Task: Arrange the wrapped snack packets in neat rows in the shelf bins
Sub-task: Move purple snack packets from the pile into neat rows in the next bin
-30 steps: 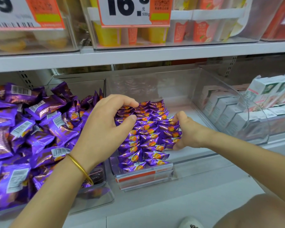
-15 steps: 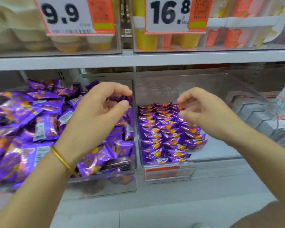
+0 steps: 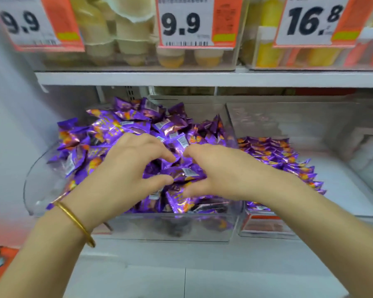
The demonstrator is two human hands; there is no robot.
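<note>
- Low in the frame, two bare forearms reach up toward centre; a gold bangle (image 3: 77, 222) circles the left wrist.
- The left hand (image 3: 125, 168) and right hand (image 3: 222, 173) hover side by side over the heaped bin (image 3: 170, 226), thumbs low, forefingers nearly meeting.
- Between them lies one purple packet (image 3: 184, 174); the left thumb tip and right thumb rest at its edges, and both hands' fingers are curled and spread apart around it. Whether either hand actually pinches it cannot be told, as the frame is blurred.
- Around and behind the hands, loose purple packets (image 3: 121, 127) pile untidily in that bin.
- At centre right, the neighbouring clear bin (image 3: 267, 231) holds neat rows of packets (image 3: 278, 155).
- Along the top, price tags (image 3: 184, 23) hang before cups of yellow goods.
</note>
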